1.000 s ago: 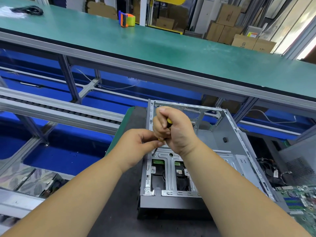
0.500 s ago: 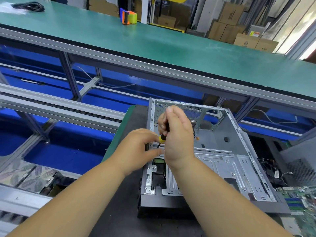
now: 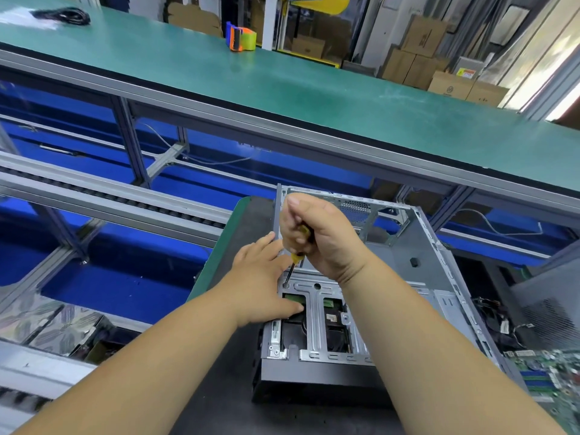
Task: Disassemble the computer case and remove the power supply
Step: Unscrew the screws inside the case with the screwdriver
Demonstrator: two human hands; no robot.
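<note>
An open grey metal computer case [image 3: 420, 277] lies on a dark mat, its side panel off and its inside largely bare. My right hand [image 3: 317, 237] grips a yellow-handled screwdriver [image 3: 296, 257] upright; its tip sits on a screw at the left end of the silver drive bracket [image 3: 315, 312]. My left hand [image 3: 262, 281] rests flat on the case's left edge beside the screwdriver shaft, fingers extended, thumb lying over a bracket opening. Dark parts show through the bracket's cut-outs. No power supply is clearly visible.
A green circuit board [image 3: 546, 372] and loose cables [image 3: 499, 318] lie right of the case. A long green workbench [image 3: 282, 86] crosses behind, carrying an orange-green tape dispenser [image 3: 240, 37] and a black cable bundle [image 3: 67, 14]. Conveyor rails [image 3: 94, 196] run at left. Cardboard boxes stand far back.
My right hand has lifted and tilted the screwdriver upright onto the bracket screw. My left hand has stopped pinching near the tip and now lies flat on the case's edge.
</note>
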